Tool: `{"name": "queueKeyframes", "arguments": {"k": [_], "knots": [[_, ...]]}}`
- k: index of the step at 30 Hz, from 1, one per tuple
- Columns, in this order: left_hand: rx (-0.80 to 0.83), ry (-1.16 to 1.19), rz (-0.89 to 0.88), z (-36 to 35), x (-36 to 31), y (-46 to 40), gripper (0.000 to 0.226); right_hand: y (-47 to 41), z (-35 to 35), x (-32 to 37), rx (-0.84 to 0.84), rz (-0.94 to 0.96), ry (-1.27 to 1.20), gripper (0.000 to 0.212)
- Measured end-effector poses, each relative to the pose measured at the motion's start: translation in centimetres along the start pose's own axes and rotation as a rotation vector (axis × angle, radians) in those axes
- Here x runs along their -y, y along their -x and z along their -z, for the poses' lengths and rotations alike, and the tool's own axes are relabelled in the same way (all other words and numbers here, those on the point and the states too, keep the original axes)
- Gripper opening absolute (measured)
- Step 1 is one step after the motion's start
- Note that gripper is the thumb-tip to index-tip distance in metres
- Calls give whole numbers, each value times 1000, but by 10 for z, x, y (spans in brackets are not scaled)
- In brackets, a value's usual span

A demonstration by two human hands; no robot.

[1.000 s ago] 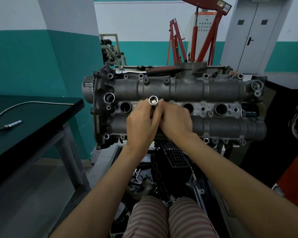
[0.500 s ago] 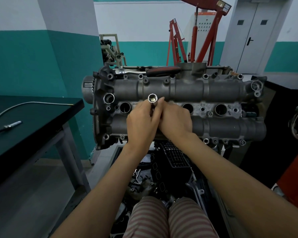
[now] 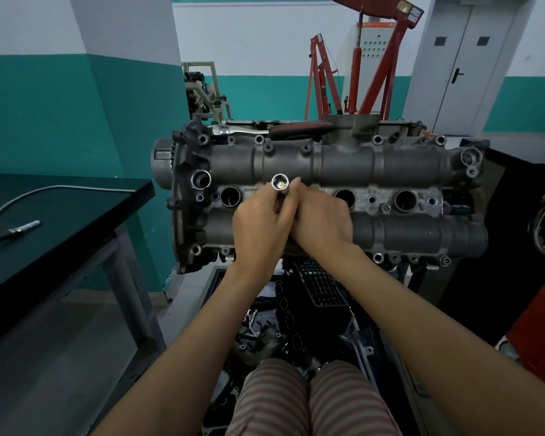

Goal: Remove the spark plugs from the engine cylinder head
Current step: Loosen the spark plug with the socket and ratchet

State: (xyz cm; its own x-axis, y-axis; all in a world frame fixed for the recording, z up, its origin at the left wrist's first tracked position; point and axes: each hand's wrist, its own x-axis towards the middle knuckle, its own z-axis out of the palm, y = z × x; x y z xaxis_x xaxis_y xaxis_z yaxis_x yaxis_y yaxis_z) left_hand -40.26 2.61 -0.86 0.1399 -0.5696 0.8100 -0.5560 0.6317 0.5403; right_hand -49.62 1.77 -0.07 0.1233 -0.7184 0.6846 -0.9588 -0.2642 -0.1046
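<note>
Spark plug socket [image 3: 280, 184], rigid, slick steel: your left hand [image 3: 258, 228] and right hand [image 3: 320, 220] pinch it below its open mouth.

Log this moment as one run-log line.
hands: left hand and right hand grip spark plug socket | location: second plug well, cylinder head | ratchet: idle on top

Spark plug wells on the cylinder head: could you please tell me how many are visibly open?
3: one left of the hands, two right of them. Another may be hidden behind the hands, where the socket stands.
</note>
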Motion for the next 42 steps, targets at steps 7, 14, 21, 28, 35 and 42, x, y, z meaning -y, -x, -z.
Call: {"name": "queueKeyframes", "arguments": {"k": [7, 14, 21, 28, 35, 42], "knots": [[13, -22, -9, -2, 1, 2, 37, 0, -1, -2, 45, -22, -20, 15], [34, -38, 1, -2, 3, 1, 35, 0, -3, -1, 5, -20, -12, 17], [20, -28, -20, -1, 1, 2, 39, -3, -2, -3, 58, -47, -1, 17], [60, -70, 5, -2, 1, 1, 32, 0, -2, 0, 23, -29, -54, 15], [28, -47, -22, 0, -1, -2, 46, -3, 0, -1, 38, -51, -16, 22], [67, -90, 24, -2, 2, -1, 26, 0, -1, -1, 31, -26, -61, 15]]}}
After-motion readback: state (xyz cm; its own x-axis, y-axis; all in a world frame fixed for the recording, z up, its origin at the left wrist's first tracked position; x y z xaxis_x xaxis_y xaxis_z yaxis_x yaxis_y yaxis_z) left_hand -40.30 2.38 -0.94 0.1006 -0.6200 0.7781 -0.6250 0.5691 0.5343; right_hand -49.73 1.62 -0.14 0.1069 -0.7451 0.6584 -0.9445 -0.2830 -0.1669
